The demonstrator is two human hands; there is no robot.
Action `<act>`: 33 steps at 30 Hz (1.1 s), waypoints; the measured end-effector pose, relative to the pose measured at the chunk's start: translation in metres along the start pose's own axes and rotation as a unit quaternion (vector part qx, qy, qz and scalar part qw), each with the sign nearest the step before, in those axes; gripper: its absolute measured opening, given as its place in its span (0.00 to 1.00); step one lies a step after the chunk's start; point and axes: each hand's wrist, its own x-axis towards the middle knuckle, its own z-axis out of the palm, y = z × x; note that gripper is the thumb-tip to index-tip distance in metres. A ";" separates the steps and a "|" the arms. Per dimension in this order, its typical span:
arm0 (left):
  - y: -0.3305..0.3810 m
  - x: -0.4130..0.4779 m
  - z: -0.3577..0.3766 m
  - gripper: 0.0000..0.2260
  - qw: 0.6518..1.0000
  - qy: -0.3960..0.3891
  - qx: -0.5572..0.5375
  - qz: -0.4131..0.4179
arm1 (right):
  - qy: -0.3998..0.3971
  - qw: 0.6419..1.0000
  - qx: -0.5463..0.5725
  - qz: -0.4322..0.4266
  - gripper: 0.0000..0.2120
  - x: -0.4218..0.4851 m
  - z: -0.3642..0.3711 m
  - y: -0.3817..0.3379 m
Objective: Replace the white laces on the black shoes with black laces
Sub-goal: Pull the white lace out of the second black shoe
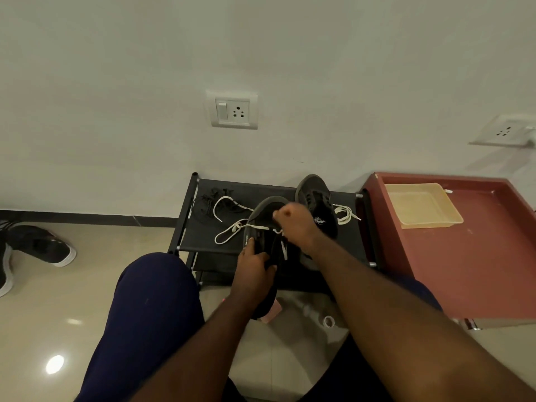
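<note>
Item 1: black shoe, toe towards the wall, lying on the front of a black fabric-topped shoe rack with its heel overhanging the front edge. Small white lettering on its side, by the left thumb; too small to read.
Item 2: white lace, partly threaded, its free end looping left across the rack top.
Item 3: left hand, fingers and thumb curled round the shoe's heel half.
Item 4: right hand, closed in a fist over the eyelets, pinching the white lace; fingertips hidden.
Item 5: second black shoe, just behind, upright; white logo inside, illegible.
Item 6: loose white lace, bundled to its right.
Item 7: black laces, tangled at the rack's rear left; hard to separate from the dark fabric.
Item 8: red cabinet at right, bearing a beige tray.
Item 9: wall socket with switch; another socket near the frame's right edge.
Item 10: pair of black trainers, white-soled, on the floor at left, one cut off by the frame.
Item 11: knee in dark blue cloth.
</note>
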 end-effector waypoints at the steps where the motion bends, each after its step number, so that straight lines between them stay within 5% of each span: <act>1: 0.000 0.001 -0.001 0.13 1.000 -0.002 0.001 0.001 | 0.056 0.990 0.126 0.019 0.12 0.001 -0.006 -0.005; 3: 0.001 0.001 -0.001 0.12 1.000 0.002 0.004 0.002 | 0.101 0.968 0.224 0.055 0.11 0.008 -0.018 -0.009; 5: 0.002 0.000 0.000 0.12 1.000 0.009 0.006 0.001 | 0.039 0.997 0.056 0.048 0.15 0.010 -0.025 -0.004; 7: 0.001 0.001 0.002 0.12 1.000 0.007 0.007 -0.001 | -0.039 0.981 -0.188 0.012 0.19 0.000 -0.023 0.004; 10: 0.002 0.003 0.002 0.11 1.000 0.005 0.007 -0.004 | -0.076 0.960 -0.269 -0.032 0.11 -0.013 -0.008 0.014; 12: 0.001 0.003 0.002 0.11 1.000 0.007 0.011 -0.004 | -0.044 0.968 -0.240 -0.064 0.09 -0.012 -0.002 0.014; 15: 0.001 0.002 0.002 0.12 1.000 0.008 0.001 -0.005 | 0.062 0.995 -0.017 -0.070 0.06 -0.006 -0.006 0.000; 18: 0.000 0.003 0.003 0.11 1.000 0.011 -0.007 -0.009 | 0.178 0.970 0.166 -0.005 0.08 0.002 -0.018 -0.012; 21: 0.000 0.005 0.004 0.11 1.000 0.010 -0.006 -0.008 | 0.034 0.999 -0.040 0.017 0.13 0.003 -0.020 -0.006; 23: 0.000 0.007 0.005 0.11 1.000 0.012 -0.005 -0.005 | -0.052 0.981 -0.187 0.015 0.11 -0.006 -0.009 0.002; 27: -0.002 0.007 0.007 0.11 1.000 0.018 -0.011 -0.005 | -0.014 0.957 -0.289 -0.028 0.04 -0.007 0.002 0.006; 30: -0.004 0.008 0.008 0.11 0.999 0.029 -0.020 -0.006 | 0.013 0.987 -0.143 -0.075 0.05 -0.004 -0.012 -0.016; 33: -0.004 0.011 0.008 0.08 0.998 0.041 -0.038 -0.011 | 0.134 0.982 0.116 -0.065 0.03 -0.003 -0.030 -0.038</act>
